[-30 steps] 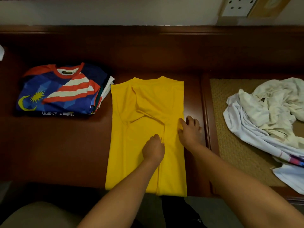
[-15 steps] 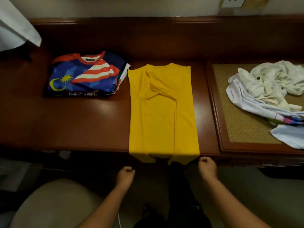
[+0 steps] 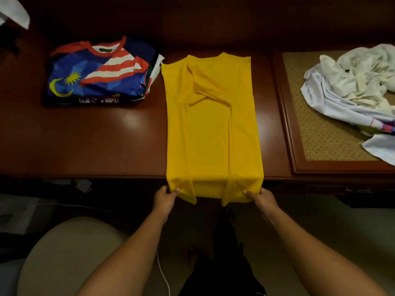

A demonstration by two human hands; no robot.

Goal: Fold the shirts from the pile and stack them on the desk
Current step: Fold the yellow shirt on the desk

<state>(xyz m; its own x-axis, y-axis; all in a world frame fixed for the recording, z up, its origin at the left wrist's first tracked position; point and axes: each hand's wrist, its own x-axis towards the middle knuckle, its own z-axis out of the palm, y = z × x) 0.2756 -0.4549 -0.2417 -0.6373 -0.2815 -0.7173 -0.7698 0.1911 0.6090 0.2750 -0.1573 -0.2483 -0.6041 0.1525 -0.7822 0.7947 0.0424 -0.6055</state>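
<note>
While yellow shirt [image 3: 210,124] lies lengthwise on worktop [image 3: 96,142], hem hanging over near edge, left hand [image 3: 164,198] and right hand [image 3: 264,199] pinch hem corners; folded stack [image 3: 100,75] left, unfolded pile [image 3: 352,92] right.

The dark wooden desk [image 3: 85,146] bears a folded stack [image 3: 100,73], a yellow shirt [image 3: 209,124] and a woven mat [image 3: 316,133] under crumpled shirts [image 3: 352,88].

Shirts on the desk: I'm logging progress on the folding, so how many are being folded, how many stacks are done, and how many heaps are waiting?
Yellow shirt being folded, hem gripped by left hand and right hand: 1
Folded stack topped by the flag-print jersey: 1
Unfolded heap of pale shirts on the woven mat: 1
Total: 3 groups; shirts inside stack and heap can't be counted.
</note>
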